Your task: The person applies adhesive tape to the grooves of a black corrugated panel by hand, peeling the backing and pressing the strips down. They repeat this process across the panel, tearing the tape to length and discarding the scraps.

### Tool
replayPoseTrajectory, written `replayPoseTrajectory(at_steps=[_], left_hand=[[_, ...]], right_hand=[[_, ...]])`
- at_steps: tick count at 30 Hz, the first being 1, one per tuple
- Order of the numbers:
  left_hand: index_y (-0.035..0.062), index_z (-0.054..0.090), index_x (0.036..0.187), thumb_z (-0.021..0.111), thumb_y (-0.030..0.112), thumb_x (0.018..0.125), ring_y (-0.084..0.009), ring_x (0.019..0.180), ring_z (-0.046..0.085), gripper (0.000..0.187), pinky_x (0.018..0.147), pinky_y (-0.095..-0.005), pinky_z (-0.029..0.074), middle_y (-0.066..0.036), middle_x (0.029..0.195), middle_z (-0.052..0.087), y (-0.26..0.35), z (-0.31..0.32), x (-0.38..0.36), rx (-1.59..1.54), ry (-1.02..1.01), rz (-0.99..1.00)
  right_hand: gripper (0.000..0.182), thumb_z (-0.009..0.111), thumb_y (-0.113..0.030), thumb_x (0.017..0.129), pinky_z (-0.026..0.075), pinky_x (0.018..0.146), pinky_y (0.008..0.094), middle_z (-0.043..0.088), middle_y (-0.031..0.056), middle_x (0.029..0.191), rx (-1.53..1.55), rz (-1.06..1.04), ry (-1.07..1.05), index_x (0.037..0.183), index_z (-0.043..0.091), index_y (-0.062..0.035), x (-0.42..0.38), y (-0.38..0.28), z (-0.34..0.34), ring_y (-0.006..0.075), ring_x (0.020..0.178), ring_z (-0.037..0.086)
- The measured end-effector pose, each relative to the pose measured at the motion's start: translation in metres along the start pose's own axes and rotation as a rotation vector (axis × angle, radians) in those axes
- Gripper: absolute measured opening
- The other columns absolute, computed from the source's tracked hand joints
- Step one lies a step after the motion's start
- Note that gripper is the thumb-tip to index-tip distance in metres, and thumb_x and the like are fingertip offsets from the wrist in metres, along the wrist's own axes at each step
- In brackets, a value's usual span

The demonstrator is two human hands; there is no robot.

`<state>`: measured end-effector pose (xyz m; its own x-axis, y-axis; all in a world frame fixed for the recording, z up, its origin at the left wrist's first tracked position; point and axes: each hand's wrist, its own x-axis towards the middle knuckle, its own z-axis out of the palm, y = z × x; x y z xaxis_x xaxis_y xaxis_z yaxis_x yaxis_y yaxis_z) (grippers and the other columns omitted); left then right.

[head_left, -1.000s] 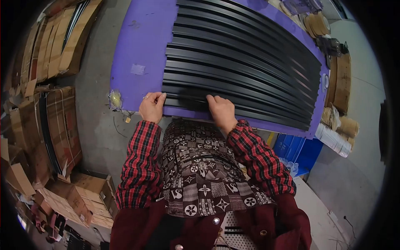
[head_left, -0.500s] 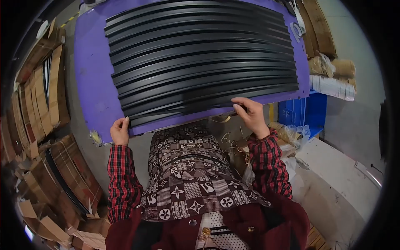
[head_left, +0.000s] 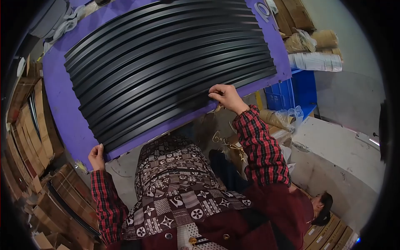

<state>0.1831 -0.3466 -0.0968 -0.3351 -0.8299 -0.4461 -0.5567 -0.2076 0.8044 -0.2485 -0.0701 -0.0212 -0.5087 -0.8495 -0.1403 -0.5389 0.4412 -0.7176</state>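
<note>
Several long black ribbed strips (head_left: 166,66) lie side by side on a purple tabletop (head_left: 66,125). My left hand (head_left: 96,158) is at the near left corner, thumb and finger closed on the left end of the nearest black strip (head_left: 137,132). Farther right, my right hand (head_left: 227,98) pinches the near edge of the same strip, its fingertips partly hiding what lies between them. Both hands stay at the table's front edge.
A roll of tape (head_left: 262,11) lies at the table's far right corner. Cardboard boxes (head_left: 37,121) stack on the left. A blue bin (head_left: 304,89), wrapped rolls (head_left: 316,61) and a white surface (head_left: 337,141) stand right. Another person's head (head_left: 321,208) shows lower right.
The view has turned, so the table now sits tilted and farther left. Both hands keep their pinch along the front strip. Another person's head has come into view at lower right.
</note>
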Motion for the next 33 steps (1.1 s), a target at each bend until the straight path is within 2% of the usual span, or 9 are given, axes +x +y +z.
replayPoseTrajectory(at_steps=[4, 14, 17, 25, 26, 28, 31, 32, 33], left_hand=[[0.0028, 0.057, 0.071, 0.059, 0.018, 0.078, -0.0027, 0.059, 0.039, 0.018, 0.054, -0.0177, 0.032, 0.006, 0.064, 0.048, 0.004, 0.001, -0.001, -0.022, -0.004, -0.004], [0.0056, 0.059, 0.073, 0.061, 0.022, 0.077, -0.0013, 0.053, 0.036, 0.017, 0.047, -0.0173, 0.027, 0.008, 0.062, 0.048, -0.002, -0.004, 0.002, -0.021, -0.005, -0.045], [0.0064, 0.058, 0.072, 0.061, 0.023, 0.077, -0.0010, 0.051, 0.034, 0.017, 0.045, -0.0173, 0.025, 0.008, 0.060, 0.047, 0.006, -0.003, -0.001, -0.015, 0.000, -0.068], [0.0072, 0.059, 0.072, 0.061, 0.023, 0.077, -0.0009, 0.048, 0.032, 0.017, 0.043, -0.0172, 0.023, 0.008, 0.058, 0.045, 0.005, -0.003, -0.001, -0.014, -0.014, -0.079], [0.0069, 0.059, 0.073, 0.061, 0.024, 0.077, -0.0010, 0.049, 0.032, 0.017, 0.044, -0.0171, 0.023, 0.008, 0.058, 0.046, 0.005, -0.004, 0.000, 0.000, -0.001, -0.087], [0.0067, 0.059, 0.073, 0.061, 0.024, 0.077, -0.0012, 0.049, 0.033, 0.018, 0.044, -0.0171, 0.024, 0.008, 0.059, 0.046, 0.001, -0.003, 0.001, 0.005, 0.004, -0.087], [0.0062, 0.059, 0.074, 0.062, 0.024, 0.076, -0.0013, 0.050, 0.033, 0.018, 0.045, -0.0171, 0.024, 0.008, 0.060, 0.046, -0.005, -0.004, 0.003, -0.003, 0.013, -0.034], [0.0063, 0.059, 0.074, 0.061, 0.024, 0.077, -0.0013, 0.050, 0.033, 0.018, 0.045, -0.0172, 0.025, 0.008, 0.060, 0.046, -0.006, -0.005, 0.004, 0.016, 0.013, -0.053], [0.0064, 0.059, 0.074, 0.061, 0.024, 0.077, -0.0013, 0.050, 0.034, 0.018, 0.045, -0.0172, 0.025, 0.008, 0.060, 0.046, -0.005, -0.006, 0.005, 0.035, 0.015, -0.072]], right_hand=[[0.013, 0.064, -0.012, 0.069, 0.040, 0.050, 0.0236, 0.052, 0.0052, 0.055, 0.152, 0.260, -0.097, 0.073, 0.058, -0.0011, 0.002, 0.019, 0.002, 0.0108, 0.050, 0.049], [0.012, 0.064, -0.012, 0.066, 0.040, 0.049, 0.0236, 0.051, 0.0037, 0.053, 0.134, 0.334, -0.034, 0.068, 0.058, -0.0021, 0.014, 0.028, 0.013, 0.0103, 0.049, 0.048], [0.013, 0.064, -0.010, 0.070, 0.036, 0.047, 0.0203, 0.049, -0.0001, 0.053, 0.100, 0.323, -0.067, 0.067, 0.055, -0.0005, 0.017, 0.021, 0.009, 0.0045, 0.049, 0.043], [0.020, 0.064, -0.017, 0.070, 0.040, 0.052, 0.0249, 0.053, 0.0050, 0.057, -0.288, 0.277, -0.090, 0.081, 0.056, -0.0030, 0.018, 0.011, 0.004, 0.0144, 0.054, 0.050], [0.020, 0.064, -0.017, 0.070, 0.040, 0.052, 0.0249, 0.053, 0.0050, 0.057, -0.291, 0.282, -0.080, 0.081, 0.056, -0.0030, 0.015, 0.013, -0.001, 0.0144, 0.054, 0.050], [0.023, 0.062, -0.017, 0.072, 0.041, 0.053, 0.0234, 0.053, 0.0045, 0.059, -0.214, 0.182, 0.285, 0.088, 0.054, -0.0036, 0.002, 0.027, -0.016, 0.0128, 0.056, 0.051], [0.015, 0.056, -0.012, 0.077, 0.043, 0.055, 0.0203, 0.054, 0.0014, 0.062, 0.048, 0.511, 0.375, 0.087, 0.057, -0.0010, -0.035, 0.066, -0.040, 0.0072, 0.058, 0.051], [0.015, 0.056, -0.013, 0.072, 0.044, 0.054, 0.0248, 0.057, 0.0082, 0.060, 0.209, 0.604, 0.401, 0.078, 0.059, 0.0004, -0.048, 0.079, -0.030, 0.0142, 0.055, 0.055], [0.014, 0.056, -0.012, 0.072, 0.044, 0.054, 0.0246, 0.057, 0.0076, 0.060, 0.214, 0.631, 0.293, 0.079, 0.059, 0.0002, -0.061, 0.078, -0.021, 0.0133, 0.056, 0.055]])
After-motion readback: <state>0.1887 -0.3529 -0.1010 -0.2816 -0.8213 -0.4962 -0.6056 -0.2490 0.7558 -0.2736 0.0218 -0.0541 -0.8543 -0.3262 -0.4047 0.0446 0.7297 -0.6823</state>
